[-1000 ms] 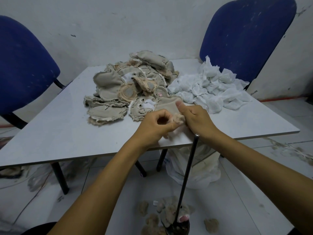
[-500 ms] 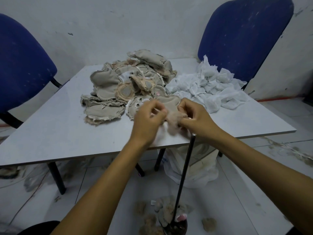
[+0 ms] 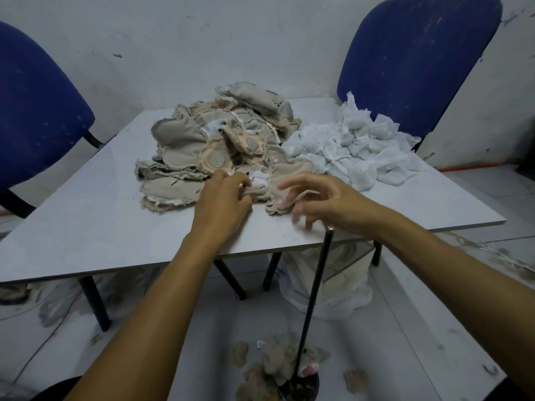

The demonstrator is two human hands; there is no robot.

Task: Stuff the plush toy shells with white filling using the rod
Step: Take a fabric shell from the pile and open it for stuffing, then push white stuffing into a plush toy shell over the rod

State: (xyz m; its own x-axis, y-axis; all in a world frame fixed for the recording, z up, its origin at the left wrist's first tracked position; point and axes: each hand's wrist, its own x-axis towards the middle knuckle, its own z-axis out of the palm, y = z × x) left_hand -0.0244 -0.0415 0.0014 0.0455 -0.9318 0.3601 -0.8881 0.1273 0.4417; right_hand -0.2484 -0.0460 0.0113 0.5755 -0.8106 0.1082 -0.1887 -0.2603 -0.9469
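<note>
A makeshift toy workshop — scuffed white wall (image 3: 260, 39), bare table (image 3: 86, 227), heaped plush shells (image 3: 185, 140).

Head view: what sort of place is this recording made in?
Probably a small, makeshift toy-stuffing workroom: a pile of unstuffed plush shells and a heap of white filling lie on a plain table, with a rod standing upright before it.

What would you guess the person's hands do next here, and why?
Probably lift one empty shell off the near edge of the pile. The left hand already pinches fabric there, the right hand hovers spread with nothing in its grip, and the rod stands untouched, with the white filling lying beyond.
</note>
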